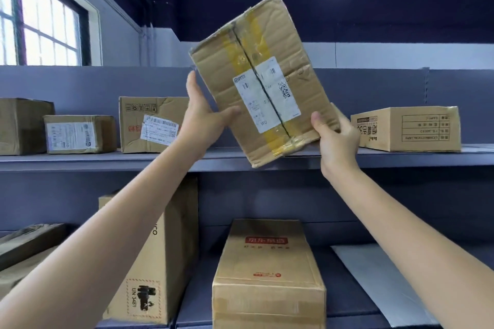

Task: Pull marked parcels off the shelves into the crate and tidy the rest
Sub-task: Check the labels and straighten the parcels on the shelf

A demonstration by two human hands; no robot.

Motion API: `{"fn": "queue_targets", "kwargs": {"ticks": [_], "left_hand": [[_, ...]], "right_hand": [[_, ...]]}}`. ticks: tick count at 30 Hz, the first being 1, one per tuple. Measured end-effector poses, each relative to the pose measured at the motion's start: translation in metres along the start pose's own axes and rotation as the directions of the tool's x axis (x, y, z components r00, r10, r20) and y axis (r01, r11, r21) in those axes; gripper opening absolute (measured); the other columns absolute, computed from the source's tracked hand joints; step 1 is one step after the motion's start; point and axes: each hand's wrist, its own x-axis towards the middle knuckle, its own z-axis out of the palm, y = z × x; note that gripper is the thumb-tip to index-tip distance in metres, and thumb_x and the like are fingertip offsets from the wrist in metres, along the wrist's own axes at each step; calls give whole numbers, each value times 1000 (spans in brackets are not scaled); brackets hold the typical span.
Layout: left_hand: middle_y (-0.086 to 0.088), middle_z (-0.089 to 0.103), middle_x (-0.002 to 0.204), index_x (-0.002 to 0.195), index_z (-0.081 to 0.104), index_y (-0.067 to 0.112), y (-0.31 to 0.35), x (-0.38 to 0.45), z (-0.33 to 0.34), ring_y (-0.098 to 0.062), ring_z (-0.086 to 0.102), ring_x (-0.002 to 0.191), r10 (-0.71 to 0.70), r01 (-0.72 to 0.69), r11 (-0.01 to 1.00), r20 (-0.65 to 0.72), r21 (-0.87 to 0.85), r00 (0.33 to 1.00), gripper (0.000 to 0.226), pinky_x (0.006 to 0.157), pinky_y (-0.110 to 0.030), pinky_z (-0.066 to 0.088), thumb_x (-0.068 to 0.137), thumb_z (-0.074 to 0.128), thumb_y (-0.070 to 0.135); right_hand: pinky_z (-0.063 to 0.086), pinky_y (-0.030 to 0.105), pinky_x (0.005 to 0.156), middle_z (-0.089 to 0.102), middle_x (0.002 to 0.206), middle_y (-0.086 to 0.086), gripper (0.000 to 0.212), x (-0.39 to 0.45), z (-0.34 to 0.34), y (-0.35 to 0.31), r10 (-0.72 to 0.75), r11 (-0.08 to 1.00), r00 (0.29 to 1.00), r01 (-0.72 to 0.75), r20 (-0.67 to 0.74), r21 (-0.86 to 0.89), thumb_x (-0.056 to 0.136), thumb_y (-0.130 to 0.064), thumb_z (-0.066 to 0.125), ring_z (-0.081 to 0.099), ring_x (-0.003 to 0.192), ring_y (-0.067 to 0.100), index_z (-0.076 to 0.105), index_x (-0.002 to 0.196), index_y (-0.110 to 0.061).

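I hold a worn cardboard parcel point(256, 80) tilted up in front of the upper shelf point(80, 161). It has yellow tape along its seam and a white shipping label split by the seam. My left hand point(203, 117) grips its left edge, thumb across the front. My right hand point(335, 136) grips its lower right corner, thumb on the front face. The parcel's bottom corner hangs just in front of the shelf's edge. No crate is in view.
On the upper shelf stand three boxes at the left point(80, 133), point(152, 123), point(24, 125) and a printed box at the right point(406, 128). On the lower shelf are a tall box point(160, 262), a long box with red print point(270, 270), flattened cardboard point(26, 246) and a grey sheet point(374, 280).
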Motion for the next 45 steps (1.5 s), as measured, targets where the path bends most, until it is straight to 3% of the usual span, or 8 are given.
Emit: {"fn": "queue_targets", "kwargs": {"ticks": [5,11,16,23,31,36,40,45], "left_hand": [[1,2,158,148,-2,24,14,16,-23,-19,4,144,168,-102,913,-136,394,976,94,118,-44,10,83,66,25],[-1,41,140,146,13,28,16,25,-26,-20,44,126,42,-55,972,61,229,997,75,99,-32,41,89,60,24],[-1,55,118,141,31,25,6,25,-23,-15,56,99,-10,7,961,11,278,1000,61,87,-30,45,88,57,38],[3,51,115,140,33,16,-19,22,-25,-21,55,105,-49,29,911,38,411,998,62,94,-39,47,88,59,35],[3,45,117,142,27,19,-29,23,-25,-21,51,107,-41,31,909,13,417,999,64,92,-34,44,89,58,36],[-8,52,124,144,23,18,-35,29,-28,-21,52,114,-28,38,955,-37,295,999,66,102,-40,42,89,60,27],[-5,52,133,139,29,16,-45,33,-20,-21,52,118,-76,73,957,0,280,997,56,101,-39,43,91,57,18],[-4,50,133,142,22,21,-61,36,-12,-25,50,118,-123,95,941,66,325,990,61,101,-44,43,90,50,10]], "right_hand": [[39,21,102,57,128,0,57,19,-12,-17,-301,895,949,315,94,-316,82,-21,69,52,118,10,48,134,-15],[23,-1,100,37,144,19,56,35,-14,-18,-553,616,783,615,286,-493,78,-7,70,31,128,8,50,130,-8],[37,17,103,37,141,28,54,39,-17,2,-643,461,658,741,392,-488,76,8,66,36,128,26,50,127,1],[34,23,103,40,138,28,53,37,-11,15,-590,457,667,740,455,-493,75,4,68,37,125,26,52,126,2],[21,-1,100,41,139,25,53,41,-4,21,-561,486,702,708,438,-513,75,2,69,36,124,19,53,126,1],[34,15,97,53,133,9,51,45,5,14,-500,626,825,555,263,-548,81,-11,68,49,121,18,50,129,-4],[31,7,79,52,130,7,53,53,19,11,-349,734,915,400,201,-548,86,-15,63,49,111,14,37,132,-10],[33,30,105,30,150,5,76,62,32,20,-204,737,946,317,251,-597,89,-13,58,31,136,23,10,147,-19]]}}
